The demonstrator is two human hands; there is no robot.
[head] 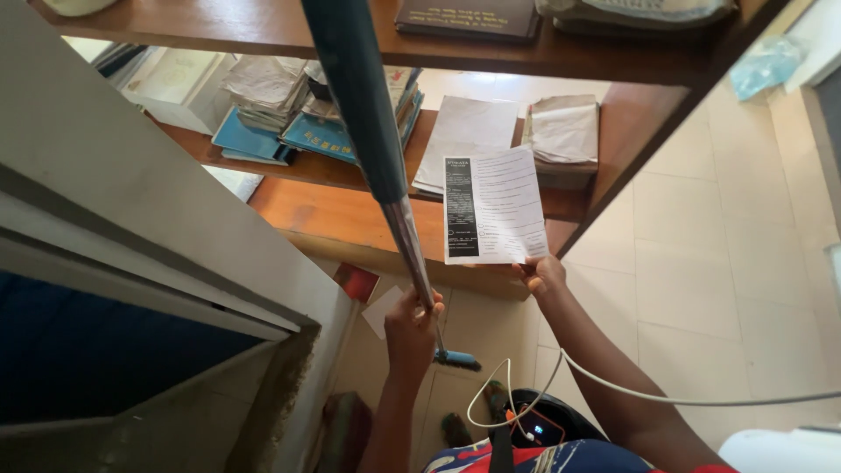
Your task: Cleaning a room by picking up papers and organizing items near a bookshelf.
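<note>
The lower shelf has a bare strip of wood along its front edge, open to a reach from below. Behind it, stacks of booklets and folded papers fill the back. The upper shelf roofs that gap closely. The broom handle slants across the opening (dead centre), and a held printed sheet screens the right part. The tiled floor to the right lies open; a grey wall closes the left.

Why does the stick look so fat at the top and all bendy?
In the head view, the pole runs close past the lens, so its top looms wide and soft; the wide lens curves the shelves. The paper in the right hand is sharp, and the floor is bright.
</note>
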